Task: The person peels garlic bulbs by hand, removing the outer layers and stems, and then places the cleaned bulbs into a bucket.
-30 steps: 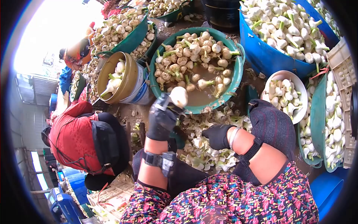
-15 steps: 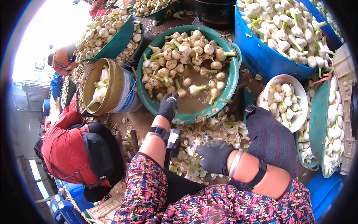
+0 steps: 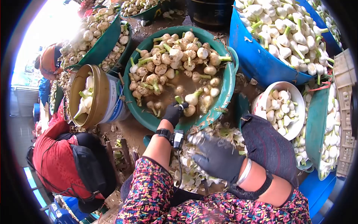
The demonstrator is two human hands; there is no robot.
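Wide green tub (image 3: 230,93) of murky water holds many soil-stained garlic bulbs with cut green stems. My left hand (image 3: 174,114), in a black glove, reaches over its near rim. Its fingers are closed round a garlic bulb (image 3: 189,110), whose stubby green stem pokes out above the fingers. Nearer to me, my right hand (image 3: 218,155), gloved in dark grey, hovers over a heap of garlic peelings (image 3: 227,135). Motion smears its fingers, and I cannot make out whether anything is in them.
A blue tub (image 3: 268,63) heaped with white garlic stands at the right. Below it sits a white bowl (image 3: 257,108) of peeled bulbs. A brown-rimmed bucket (image 3: 97,93) with a few bulbs stands left of the green tub. A person in red (image 3: 61,160) crouches at the left.
My left hand has closed on a garlic bulb and drawn it toward the near rim. My right hand has lifted and turned, its fingers now blurred. The view has shifted slightly.
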